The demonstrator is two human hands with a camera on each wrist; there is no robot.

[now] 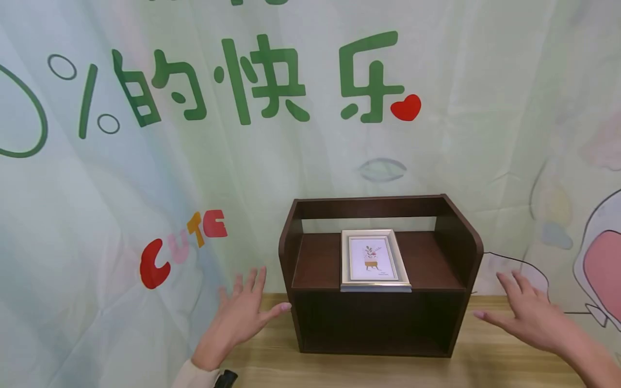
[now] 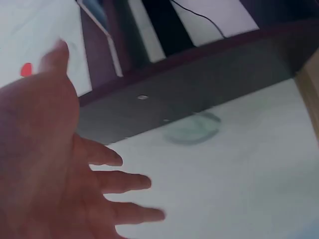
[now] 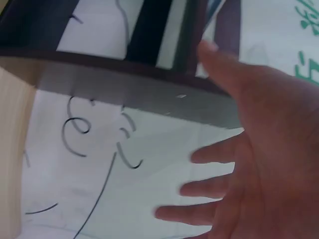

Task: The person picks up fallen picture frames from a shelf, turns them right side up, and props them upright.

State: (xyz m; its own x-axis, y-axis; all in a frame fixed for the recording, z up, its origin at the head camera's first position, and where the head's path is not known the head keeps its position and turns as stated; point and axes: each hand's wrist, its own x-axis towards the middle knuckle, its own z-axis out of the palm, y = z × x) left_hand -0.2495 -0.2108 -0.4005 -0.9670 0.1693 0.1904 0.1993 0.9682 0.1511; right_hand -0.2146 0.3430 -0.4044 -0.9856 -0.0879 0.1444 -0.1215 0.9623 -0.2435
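Observation:
A dark brown wooden shelf (image 1: pixel 378 323) stands on the table, with a raised back rail and two side panels. On its upper board lies a picture frame (image 1: pixel 345 258) with a silver-gold border and a print of a potted plant. My left hand (image 1: pixel 241 312) is spread beside the shelf's left side, apart from it, holding nothing. Off the right side, my right hand (image 1: pixel 529 315) is likewise spread and holds nothing. Each wrist view shows a side panel, the left panel (image 2: pixel 194 92) and the right panel (image 3: pixel 134 92), near straight fingers.
A light wood-grain table (image 1: pixel 271 372) carries the shelf. Behind and to the left hangs a pale green curtain (image 1: pixel 485 140) printed with green characters, a red heart and coloured letters. A dark band (image 1: pixel 226 379) circles the left wrist.

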